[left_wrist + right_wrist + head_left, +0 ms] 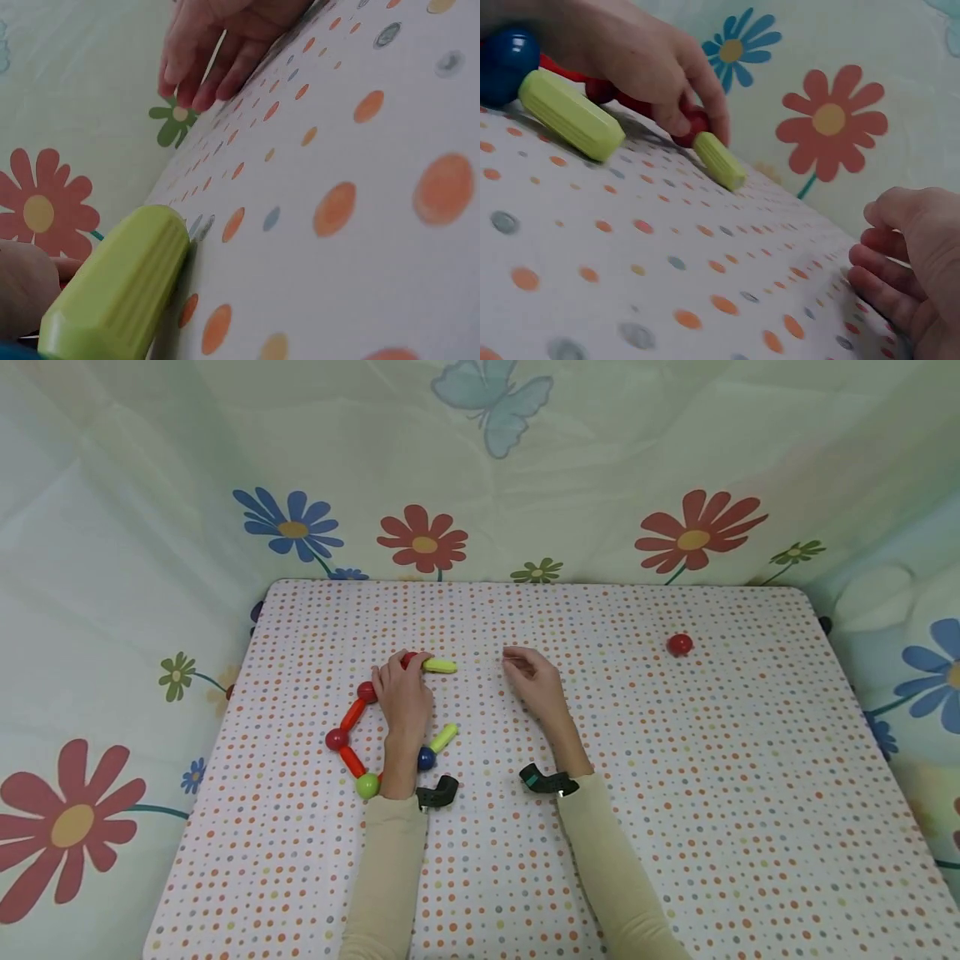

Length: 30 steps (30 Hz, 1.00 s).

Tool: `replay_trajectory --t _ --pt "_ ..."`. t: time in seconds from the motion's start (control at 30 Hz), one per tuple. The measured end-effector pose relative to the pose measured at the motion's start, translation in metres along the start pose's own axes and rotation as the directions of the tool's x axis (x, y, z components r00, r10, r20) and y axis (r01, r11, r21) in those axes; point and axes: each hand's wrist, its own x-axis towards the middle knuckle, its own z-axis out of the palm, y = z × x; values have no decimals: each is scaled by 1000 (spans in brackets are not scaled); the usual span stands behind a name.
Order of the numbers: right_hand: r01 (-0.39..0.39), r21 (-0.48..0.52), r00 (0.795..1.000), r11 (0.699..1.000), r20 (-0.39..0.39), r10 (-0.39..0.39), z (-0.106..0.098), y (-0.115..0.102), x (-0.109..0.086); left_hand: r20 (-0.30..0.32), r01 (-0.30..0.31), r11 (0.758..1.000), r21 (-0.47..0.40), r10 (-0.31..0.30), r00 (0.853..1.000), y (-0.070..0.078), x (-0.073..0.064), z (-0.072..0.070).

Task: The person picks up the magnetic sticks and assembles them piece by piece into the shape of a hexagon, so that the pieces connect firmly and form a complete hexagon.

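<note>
My left hand (406,697) holds the red ball (693,124) at the far end of a chain of toy balls and sticks, with thumb and fingers around it. A yellow-green stick (441,667) points right from that ball. The chain curves down the left through a red ball (337,739), red sticks (353,714) and a green ball (367,786). My left forearm hides part of it. At the near end, a blue ball (426,758) bears another yellow-green stick (124,289). Holding nothing, my right hand (538,683) hovers close over the table, its fingers loosely bent.
A loose red ball (680,645) lies at the back right of the dotted table (750,777). Behind the table's far edge hangs a flower-printed curtain (600,460). Each wrist carries a small black camera mount (547,780).
</note>
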Motion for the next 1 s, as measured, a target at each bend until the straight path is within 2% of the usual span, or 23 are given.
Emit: replay_trajectory --t 0.1,0.17,0.27,0.43,0.53,0.7,0.8,0.9,1.0 --pt "-2 -45 992 999 -130 -4 -18 6 2 3 22 1000 0 -22 1000 1 -1 0" --pt "-13 -47 976 999 -219 2 -30 10 3 8 25 1000 1 -25 1000 1 -1 0" --pt "-47 -39 940 998 -340 31 -47 15 3 21 13 1000 16 -13 1000 3 -2 0" --pt "-29 23 874 999 -485 36 -66 18 3 56 -22 998 67 18 998 5 -3 -2" --pt "0 46 856 999 -516 24 -69 17 3 75 -36 996 85 30 997 5 -3 -2" --pt "-36 22 868 999 -495 42 -67 19 3 66 -36 997 71 31 997 5 -3 -1" --pt "-26 12 863 1000 -504 28 -66 18 3 56 -38 998 55 35 998 5 -3 -1" --pt "21 -5 840 1000 -542 -20 -67 17 3 60 -53 997 55 50 997 4 -3 0" --pt "27 -30 818 999 -574 -40 -68 16 3 70 -72 996 56 68 995 3 -2 1"
